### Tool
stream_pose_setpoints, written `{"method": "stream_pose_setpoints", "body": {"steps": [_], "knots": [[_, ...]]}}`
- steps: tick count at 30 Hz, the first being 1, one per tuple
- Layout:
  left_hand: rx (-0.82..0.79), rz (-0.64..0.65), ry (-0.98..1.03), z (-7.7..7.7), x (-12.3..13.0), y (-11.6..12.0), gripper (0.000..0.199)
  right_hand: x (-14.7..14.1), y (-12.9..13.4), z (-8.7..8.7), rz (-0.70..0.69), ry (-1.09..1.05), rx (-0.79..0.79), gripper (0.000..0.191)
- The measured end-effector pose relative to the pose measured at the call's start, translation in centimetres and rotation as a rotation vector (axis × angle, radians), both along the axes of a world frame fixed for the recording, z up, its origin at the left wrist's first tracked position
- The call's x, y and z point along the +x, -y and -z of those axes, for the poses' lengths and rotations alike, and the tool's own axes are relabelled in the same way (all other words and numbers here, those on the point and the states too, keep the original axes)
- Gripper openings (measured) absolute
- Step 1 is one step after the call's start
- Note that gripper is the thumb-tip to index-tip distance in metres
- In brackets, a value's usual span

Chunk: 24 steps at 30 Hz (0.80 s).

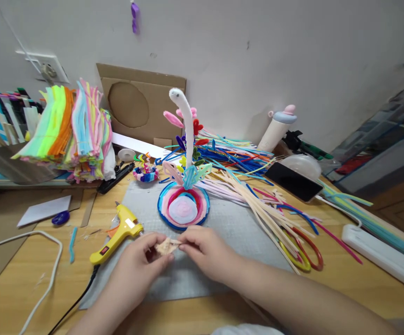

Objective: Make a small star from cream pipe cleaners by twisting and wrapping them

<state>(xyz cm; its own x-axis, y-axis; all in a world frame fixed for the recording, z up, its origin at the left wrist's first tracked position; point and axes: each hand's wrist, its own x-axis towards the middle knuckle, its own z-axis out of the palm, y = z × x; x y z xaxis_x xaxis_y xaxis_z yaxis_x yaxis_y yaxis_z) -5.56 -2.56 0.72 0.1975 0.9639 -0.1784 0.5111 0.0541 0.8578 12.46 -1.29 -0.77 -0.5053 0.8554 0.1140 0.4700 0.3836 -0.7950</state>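
My left hand pinches a small cream-coloured fuzzy piece above the grey mat. At its right end, my right hand holds the same piece between thumb and fingers. Just beyond my hands stands a pipe-cleaner craft with a round, ringed base in blue, pink and white. A tall white curved stem rises above it, with coloured petals and loops around it. The yellow glue gun lies left of my left hand, its nozzle pointing away from me.
Pipe cleaners spread across the right side. Bundled ones stand at the left. A phone, a bottle and a power strip are on the right. Cardboard leans on the wall. A white cable curves at the left.
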Motion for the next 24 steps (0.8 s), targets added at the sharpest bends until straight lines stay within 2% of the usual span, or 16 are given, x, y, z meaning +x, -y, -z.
{"method": "stream_pose_setpoints", "body": {"steps": [5,9,12,14,21,24], "knots": [[-0.177,0.049,0.431,-2.9,2.1,-1.7,0.020,2.5,-0.2,-3.9,0.050,-0.265,-0.104,0.019],[-0.207,0.137,0.581,-4.4,4.2,-3.1,0.017,3.7,-0.7,-5.4,0.186,-0.499,-0.293,0.020],[-0.226,0.178,0.652,-4.3,5.2,-3.5,0.018,4.2,-1.2,-5.2,0.247,-0.661,-0.415,0.022],[-0.246,0.186,0.676,-3.8,5.4,-3.5,0.019,4.4,-1.3,-4.7,0.253,-0.684,-0.451,0.023],[-0.260,0.046,0.702,-1.9,5.2,-3.5,0.023,4.2,-1.0,-2.7,0.252,-0.646,-0.337,0.011],[-0.259,0.047,0.697,-1.4,5.3,-3.5,0.023,4.0,-0.8,-1.9,0.272,-0.652,-0.320,0.007]]}}
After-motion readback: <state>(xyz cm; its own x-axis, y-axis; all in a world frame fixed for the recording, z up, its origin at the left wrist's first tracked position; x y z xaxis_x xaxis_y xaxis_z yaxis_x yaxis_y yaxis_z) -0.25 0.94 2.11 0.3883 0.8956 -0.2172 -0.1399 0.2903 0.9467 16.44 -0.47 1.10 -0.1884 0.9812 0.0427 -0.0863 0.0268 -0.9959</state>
